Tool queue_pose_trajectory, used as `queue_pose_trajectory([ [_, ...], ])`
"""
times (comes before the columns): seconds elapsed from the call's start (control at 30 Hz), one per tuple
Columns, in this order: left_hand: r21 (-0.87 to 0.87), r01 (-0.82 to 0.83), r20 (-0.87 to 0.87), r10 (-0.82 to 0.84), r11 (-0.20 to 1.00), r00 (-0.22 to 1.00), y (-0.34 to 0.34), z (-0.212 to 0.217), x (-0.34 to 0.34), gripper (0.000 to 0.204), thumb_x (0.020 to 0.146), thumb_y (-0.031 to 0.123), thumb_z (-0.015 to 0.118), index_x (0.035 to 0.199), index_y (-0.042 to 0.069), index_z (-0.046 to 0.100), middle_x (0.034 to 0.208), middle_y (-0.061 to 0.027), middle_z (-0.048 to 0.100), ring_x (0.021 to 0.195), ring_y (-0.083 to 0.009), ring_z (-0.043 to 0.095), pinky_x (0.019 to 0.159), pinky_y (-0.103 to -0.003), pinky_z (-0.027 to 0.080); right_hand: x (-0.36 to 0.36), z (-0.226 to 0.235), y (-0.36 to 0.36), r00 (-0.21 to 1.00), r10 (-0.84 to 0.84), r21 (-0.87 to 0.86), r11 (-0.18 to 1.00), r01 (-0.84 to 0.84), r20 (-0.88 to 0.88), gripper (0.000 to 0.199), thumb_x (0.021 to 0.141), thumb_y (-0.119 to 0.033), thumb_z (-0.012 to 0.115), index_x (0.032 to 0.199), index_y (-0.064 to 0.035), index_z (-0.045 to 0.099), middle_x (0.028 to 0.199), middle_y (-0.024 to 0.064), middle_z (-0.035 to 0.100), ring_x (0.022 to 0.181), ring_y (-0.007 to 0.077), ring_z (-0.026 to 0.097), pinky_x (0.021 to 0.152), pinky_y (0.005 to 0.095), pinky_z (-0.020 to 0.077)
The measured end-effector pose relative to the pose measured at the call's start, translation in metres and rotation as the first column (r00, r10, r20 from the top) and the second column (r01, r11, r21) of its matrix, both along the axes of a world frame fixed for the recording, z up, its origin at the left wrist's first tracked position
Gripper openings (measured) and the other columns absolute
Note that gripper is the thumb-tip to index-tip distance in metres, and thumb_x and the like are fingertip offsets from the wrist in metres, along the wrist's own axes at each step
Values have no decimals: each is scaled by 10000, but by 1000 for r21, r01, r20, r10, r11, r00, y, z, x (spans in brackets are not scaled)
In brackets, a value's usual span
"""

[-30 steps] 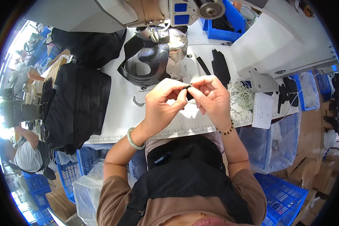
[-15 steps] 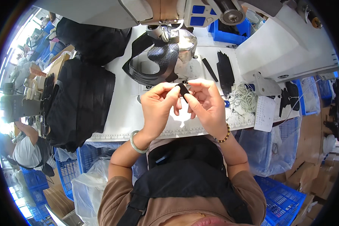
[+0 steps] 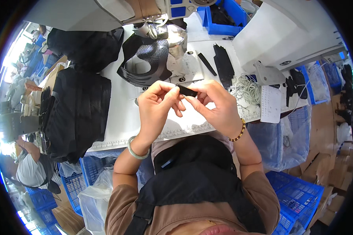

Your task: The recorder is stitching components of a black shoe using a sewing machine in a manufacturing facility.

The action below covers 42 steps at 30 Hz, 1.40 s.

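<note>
My left hand (image 3: 157, 105) and my right hand (image 3: 215, 105) meet above the white table (image 3: 117, 117), both pinching a small black strip (image 3: 187, 91) between thumbs and fingertips. The left wrist wears a pale green bangle, the right a brown bead bracelet. Just beyond the hands lies a black curved fabric piece (image 3: 147, 62) under the sewing machine head (image 3: 145, 15).
A stack of black fabric (image 3: 80, 109) covers the table's left side. Loose black strips (image 3: 222, 64) and a tangle of white cord (image 3: 247, 89) lie at the right. Blue crates (image 3: 298, 196) and clear plastic bags (image 3: 278, 141) stand around my seat. Another person (image 3: 27, 172) sits at lower left.
Both hands stay together on the small black strip, shifting slightly as the fingers work it; the view has tilted a little.
</note>
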<state>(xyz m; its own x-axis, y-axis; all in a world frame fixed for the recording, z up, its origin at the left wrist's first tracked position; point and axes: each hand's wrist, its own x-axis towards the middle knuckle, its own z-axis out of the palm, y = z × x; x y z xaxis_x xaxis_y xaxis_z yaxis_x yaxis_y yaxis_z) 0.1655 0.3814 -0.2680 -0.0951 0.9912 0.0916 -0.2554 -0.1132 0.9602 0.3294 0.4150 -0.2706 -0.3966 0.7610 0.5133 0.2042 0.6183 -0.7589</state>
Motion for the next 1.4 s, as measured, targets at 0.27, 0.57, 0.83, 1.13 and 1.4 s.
queue_pose_trajectory([
  [0.27, -102, 136, -179, -153, 985, 972, -2, 21, -15, 75, 849, 57, 573, 842, -15, 554, 713, -35, 583, 591, -77, 579, 463, -190, 460, 5, 12, 6, 984, 125, 179, 973, -146, 125, 284, 760, -68, 672, 1017, -32, 556, 828, 53, 504, 586, 103, 529, 501, 215, 455],
  [0.57, 226, -221, -240, 274, 949, 931, 13, 67, -57, 113, 839, 82, 583, 795, -21, 600, 636, -17, 570, 517, -32, 496, 433, -153, 354, -51, 38, 23, 880, 95, -494, 797, -347, -465, 230, 896, -158, 527, 968, -15, 362, 875, 121, 519, 486, 186, 593, 351, 245, 466],
  [0.83, 50, -185, -271, 192, 981, 943, 45, 58, -59, 150, 837, 132, 590, 830, -18, 592, 644, -9, 559, 511, -25, 489, 430, -156, 380, -76, 17, 37, 809, -8, -360, 898, -252, -588, 209, 860, -18, 537, 950, -25, 349, 658, 62, 522, 434, 100, 539, 382, 209, 434],
  [1.13, -6, -152, -215, 147, 988, 966, 48, 57, -60, 148, 839, 118, 591, 812, -26, 571, 654, -30, 555, 510, -41, 509, 401, -163, 401, -70, 3, 35, 879, 103, -231, 945, -232, -465, 382, 839, 42, 541, 1209, -37, 487, 878, 65, 604, 582, 72, 591, 499, 200, 508],
  [1.4, -50, -103, -238, 88, 993, 967, 53, 61, -67, 159, 839, 114, 589, 803, -37, 556, 643, -32, 543, 514, -51, 513, 403, -169, 413, -73, -1, 37, 939, 40, -80, 994, -71, -341, 348, 824, 43, 556, 1163, -36, 551, 968, 79, 585, 663, 84, 595, 541, 201, 528],
])
